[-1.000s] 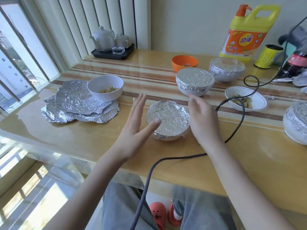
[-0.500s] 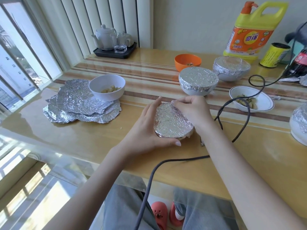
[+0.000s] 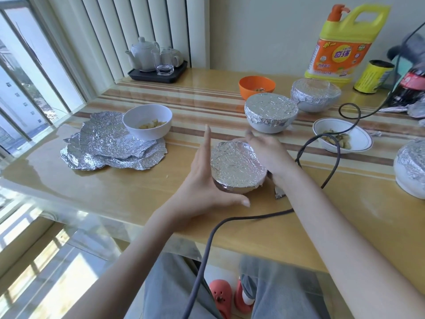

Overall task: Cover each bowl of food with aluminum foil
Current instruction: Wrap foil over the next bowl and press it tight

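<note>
Sunlit wooden table (image 3: 128,194) with pale stripes fills the frame, window blinds running along the upper left. At centre I see my left hand (image 3: 202,180) spread wide, fingers straight and pointing up-frame, palm against the left side of the foil-covered bowl (image 3: 236,166), thumb stretched under its near edge. My right hand (image 3: 266,150) lies on the bowl's far right rim with fingers bent over the foil edge; it is blurred, so I cannot tell whether it pinches the foil or only presses it. Both forearms rise from the bottom edge and converge on that bowl.

I count four foil-covered bowls: the one between my hands, two at upper right, one cut by the right edge. Three stand uncovered with food: a white bowl (image 3: 147,122) left of centre, an orange bowl (image 3: 256,86) above centre, a shallow white dish (image 3: 342,135) at right. The white bowl rests on a stack of loose foil sheets (image 3: 108,143).
</note>
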Motion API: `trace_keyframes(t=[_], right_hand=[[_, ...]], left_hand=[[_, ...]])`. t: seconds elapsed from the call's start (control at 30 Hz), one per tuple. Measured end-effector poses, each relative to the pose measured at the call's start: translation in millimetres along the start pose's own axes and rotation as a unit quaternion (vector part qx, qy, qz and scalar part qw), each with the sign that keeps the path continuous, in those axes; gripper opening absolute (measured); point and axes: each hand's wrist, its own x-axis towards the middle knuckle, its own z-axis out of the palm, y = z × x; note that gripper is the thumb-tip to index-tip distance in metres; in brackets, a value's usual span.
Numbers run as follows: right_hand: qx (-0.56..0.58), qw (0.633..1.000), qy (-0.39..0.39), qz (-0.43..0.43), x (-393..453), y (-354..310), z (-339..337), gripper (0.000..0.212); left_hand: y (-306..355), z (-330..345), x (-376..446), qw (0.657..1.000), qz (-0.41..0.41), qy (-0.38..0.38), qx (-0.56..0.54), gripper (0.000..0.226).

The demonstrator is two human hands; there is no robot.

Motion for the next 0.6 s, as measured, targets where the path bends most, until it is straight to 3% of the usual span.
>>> trace_keyframes(t=[0.1, 0.2, 0.3, 0.5, 0.6], right_hand=[[0.065, 0.996, 0.059, -0.028, -13.7, 6.7, -9.4, 0.048], [0.125, 0.98, 0.136, -0.069, -28.4, 13.6, 1.2, 0.04], [0.079, 0.985, 0.109, -0.107, -29.4, 13.3, 17.5, 0.039], [0.054, 0.981, 0.152, -0.104, -19.1, 16.1, 26.6, 0.03], [0.034, 0.988, 0.11, -0.099, -14.1, 15.3, 20.6, 0.027]], left_hand=[[-2.4, -19.4, -1.1, 0.999, 0.003, 0.002, -0.042, 0.145], [-3.4, -24.0, 6.9, 1.0, 0.018, -0.022, -0.011, 0.144], [-2.4, -13.2, 13.9, 0.999, 0.005, -0.045, 0.012, 0.146], [-4.9, -0.8, 13.9, 1.0, -0.002, 0.004, 0.016, 0.138], [-4.9, 6.9, 11.5, 1.0, -0.009, 0.024, 0.017, 0.141]])
